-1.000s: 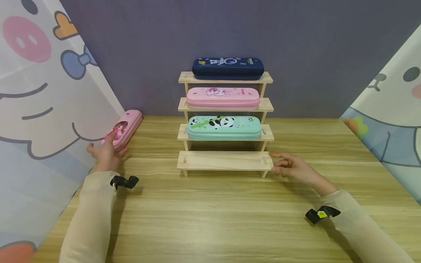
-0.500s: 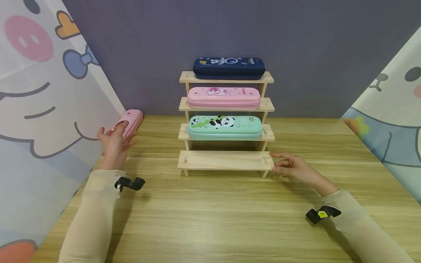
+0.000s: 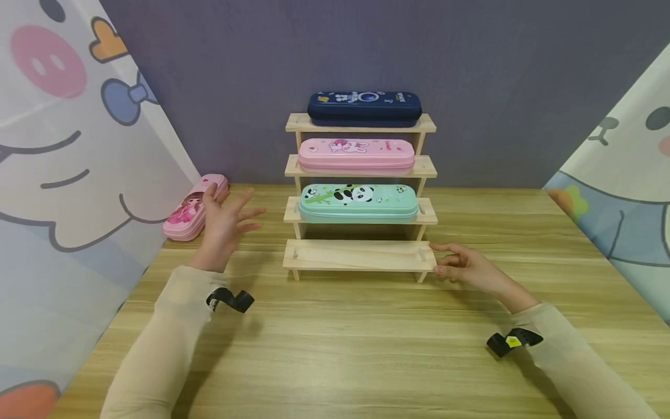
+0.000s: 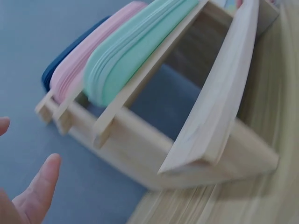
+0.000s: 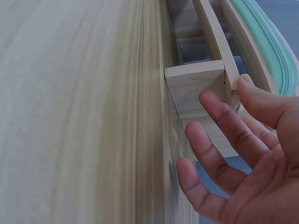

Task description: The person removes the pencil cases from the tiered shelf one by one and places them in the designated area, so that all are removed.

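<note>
In the head view my left hand [image 3: 222, 224] is raised over the table with its fingers spread and nothing in them. Just left of it lies a pink pencil case [image 3: 180, 221] with a doll picture, tilted along the left wall and partly covered by the hand. My right hand [image 3: 471, 270] is at the right end of a stepped wooden stand [image 3: 358, 255]. Its thumb and fingertips touch the end of the lowest shelf; the right wrist view shows these fingers [image 5: 240, 135] loosely bent beside the shelf's leg.
The upper steps bear a mint panda pencil case [image 3: 361, 203], a pink rabbit pencil case [image 3: 356, 154] and a dark blue space pencil case [image 3: 363, 109]. A grey wall [image 3: 481, 116] rises behind, with cartoon-printed cloth [image 3: 42, 151] at both sides of the wooden table [image 3: 340, 343].
My left hand has come off the pink doll pencil case and moved right, fingers spreading. That case stays by the left wall. The right hand keeps its place on the stand.
</note>
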A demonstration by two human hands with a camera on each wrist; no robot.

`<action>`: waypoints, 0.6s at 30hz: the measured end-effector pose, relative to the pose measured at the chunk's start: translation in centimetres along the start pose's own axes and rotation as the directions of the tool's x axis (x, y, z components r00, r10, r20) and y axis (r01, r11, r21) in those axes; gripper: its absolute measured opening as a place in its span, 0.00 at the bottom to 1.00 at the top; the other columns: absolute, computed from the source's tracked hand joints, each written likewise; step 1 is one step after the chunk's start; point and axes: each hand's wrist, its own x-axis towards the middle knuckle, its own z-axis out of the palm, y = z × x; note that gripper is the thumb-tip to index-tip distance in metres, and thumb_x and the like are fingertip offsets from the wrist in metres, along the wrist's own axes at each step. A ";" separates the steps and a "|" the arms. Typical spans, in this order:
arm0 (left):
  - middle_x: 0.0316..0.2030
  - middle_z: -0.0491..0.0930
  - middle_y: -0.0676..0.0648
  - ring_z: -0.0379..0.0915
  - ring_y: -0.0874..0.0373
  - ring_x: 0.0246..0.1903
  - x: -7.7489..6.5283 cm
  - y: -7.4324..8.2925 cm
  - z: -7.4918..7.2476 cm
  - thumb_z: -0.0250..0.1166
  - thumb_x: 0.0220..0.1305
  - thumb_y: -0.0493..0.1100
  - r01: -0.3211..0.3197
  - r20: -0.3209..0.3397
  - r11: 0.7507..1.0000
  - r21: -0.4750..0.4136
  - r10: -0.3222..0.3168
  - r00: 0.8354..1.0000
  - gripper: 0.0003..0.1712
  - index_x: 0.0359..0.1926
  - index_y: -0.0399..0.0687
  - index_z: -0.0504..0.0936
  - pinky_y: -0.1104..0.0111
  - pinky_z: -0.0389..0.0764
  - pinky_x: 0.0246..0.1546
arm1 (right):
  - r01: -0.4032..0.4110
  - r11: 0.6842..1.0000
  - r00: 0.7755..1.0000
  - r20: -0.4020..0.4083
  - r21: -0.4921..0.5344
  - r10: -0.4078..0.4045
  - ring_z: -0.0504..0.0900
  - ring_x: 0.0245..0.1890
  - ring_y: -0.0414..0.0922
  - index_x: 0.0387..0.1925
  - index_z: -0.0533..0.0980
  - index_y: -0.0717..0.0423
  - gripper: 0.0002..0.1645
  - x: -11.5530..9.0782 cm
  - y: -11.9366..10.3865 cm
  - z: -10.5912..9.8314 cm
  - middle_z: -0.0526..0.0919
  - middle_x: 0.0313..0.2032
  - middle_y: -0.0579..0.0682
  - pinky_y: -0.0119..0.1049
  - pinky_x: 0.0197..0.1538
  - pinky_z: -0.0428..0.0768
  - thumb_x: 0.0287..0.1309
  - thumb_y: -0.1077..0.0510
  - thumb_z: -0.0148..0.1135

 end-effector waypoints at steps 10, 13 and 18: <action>0.73 0.43 0.46 0.84 0.56 0.31 -0.5 -1.7 2.9 0.62 0.70 0.39 -0.023 0.202 0.977 0.212 -0.021 0.979 0.51 0.76 0.56 0.33 0.66 0.88 0.26 | -0.016 1.000 1.000 0.000 0.000 0.016 0.83 0.35 0.42 0.69 0.57 0.75 0.35 -0.1 -0.3 0.0 0.81 0.48 0.72 0.34 0.34 0.84 0.67 0.66 0.60; 0.74 0.43 0.46 0.85 0.56 0.32 -0.8 -2.0 3.6 0.62 0.70 0.39 -0.010 0.256 0.976 0.218 -0.047 0.965 0.52 0.77 0.56 0.33 0.62 0.89 0.27 | -0.007 1.000 1.000 -0.002 -0.001 0.007 0.83 0.35 0.42 0.69 0.57 0.76 0.35 -0.1 -0.4 0.1 0.81 0.48 0.71 0.34 0.34 0.84 0.67 0.66 0.60; 0.75 0.42 0.47 0.85 0.54 0.32 -1.1 -2.3 4.8 0.62 0.69 0.39 -0.013 0.355 0.973 0.232 -0.072 0.932 0.49 0.77 0.56 0.37 0.57 0.89 0.29 | -0.013 1.000 1.000 0.001 0.003 0.013 0.83 0.35 0.42 0.69 0.57 0.75 0.35 -0.1 -0.4 0.1 0.82 0.48 0.70 0.34 0.35 0.85 0.68 0.66 0.60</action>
